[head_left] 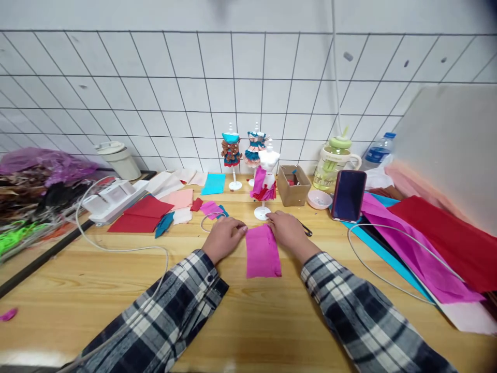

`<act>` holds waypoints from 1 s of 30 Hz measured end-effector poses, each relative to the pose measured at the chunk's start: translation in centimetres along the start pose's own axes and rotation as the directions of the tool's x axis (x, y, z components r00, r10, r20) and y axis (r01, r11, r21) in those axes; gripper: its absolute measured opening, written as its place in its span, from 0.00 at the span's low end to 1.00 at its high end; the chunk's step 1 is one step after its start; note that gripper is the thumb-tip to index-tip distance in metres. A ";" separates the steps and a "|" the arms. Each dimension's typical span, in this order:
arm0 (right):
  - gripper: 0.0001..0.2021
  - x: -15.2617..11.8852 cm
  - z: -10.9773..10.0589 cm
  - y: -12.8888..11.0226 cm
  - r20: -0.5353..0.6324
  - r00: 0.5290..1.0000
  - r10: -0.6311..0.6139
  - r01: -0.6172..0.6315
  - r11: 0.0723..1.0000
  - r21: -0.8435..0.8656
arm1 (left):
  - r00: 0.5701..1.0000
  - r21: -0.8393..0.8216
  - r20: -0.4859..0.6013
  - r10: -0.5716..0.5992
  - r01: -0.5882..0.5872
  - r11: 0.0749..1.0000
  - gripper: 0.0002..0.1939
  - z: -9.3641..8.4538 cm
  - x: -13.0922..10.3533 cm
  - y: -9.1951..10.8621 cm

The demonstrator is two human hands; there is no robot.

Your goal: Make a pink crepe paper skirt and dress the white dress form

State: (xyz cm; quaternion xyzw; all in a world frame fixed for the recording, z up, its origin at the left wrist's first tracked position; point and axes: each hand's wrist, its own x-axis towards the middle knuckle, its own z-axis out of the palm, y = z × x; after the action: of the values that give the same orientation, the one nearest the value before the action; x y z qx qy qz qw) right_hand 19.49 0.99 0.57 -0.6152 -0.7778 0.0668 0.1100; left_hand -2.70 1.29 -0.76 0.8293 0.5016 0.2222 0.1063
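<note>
A magenta rectangular piece (pixel 263 252), thin like crepe paper or cloth, lies on the wooden table between my two hands. At its upper left corner, my left hand (pixel 224 239) has its fingers closed on the edge. My right hand (pixel 289 232) is closed at the upper right edge, its fingers beside the round base of a small white dress form (pixel 269 156). Magenta and red material hangs around that form's waist. Behind it stand two more small forms, one in a blue, brown and red outfit (pixel 231 150), the other in a teal and pink ruffled dress (pixel 256 148).
Red sheets (pixel 142 215) and coloured scraps lie left. A cardboard box (pixel 294 186), pink dish (pixel 319 200), phone (pixel 348 196) and green-lidded jug (pixel 336 163) stand right of the forms. Long coloured sheets (pixel 419 248) cover the far right. A white cable (pixel 128 249) crosses the left side.
</note>
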 end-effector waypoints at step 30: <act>0.10 -3.2 1.2 -1.0 0.021 0.994 -0.105 0.076 0.831 0.551 | 0.994 -0.371 0.001 -0.105 0.098 0.924 0.15 0.8 3.0 2.2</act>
State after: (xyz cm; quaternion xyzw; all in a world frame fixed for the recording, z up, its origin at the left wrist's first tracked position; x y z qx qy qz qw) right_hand 18.95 -2.35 -0.63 -0.5185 -0.7567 0.2971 0.2652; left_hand 0.62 2.96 0.18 0.7652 0.4939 0.3149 0.2673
